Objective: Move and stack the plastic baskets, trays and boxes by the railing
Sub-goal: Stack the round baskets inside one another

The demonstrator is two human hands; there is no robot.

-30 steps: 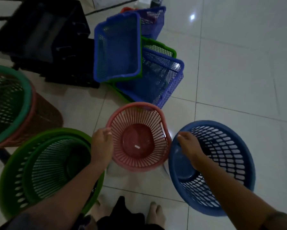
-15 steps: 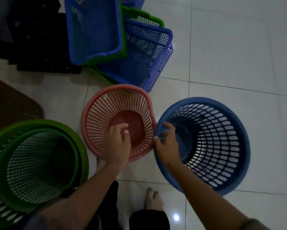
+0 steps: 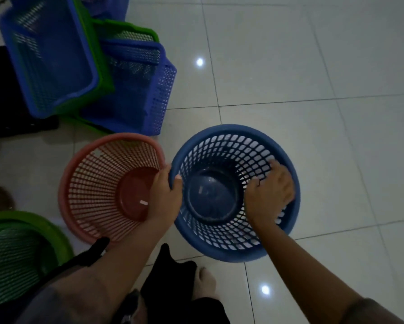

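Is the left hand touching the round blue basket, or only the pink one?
Touching. In the head view the left hand curls its fingers over the near-left rim of the round blue basket, thumb inside; no gap shows.

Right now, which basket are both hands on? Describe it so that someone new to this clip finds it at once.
Start at the pale tiled floor, just ahead of the person's feet. Two round plastic mesh baskets stand there side by side; it is the round blue plastic mesh basket, right of the round pink plastic mesh basket. Only it has the left hand and right hand on opposite sides of its rim.
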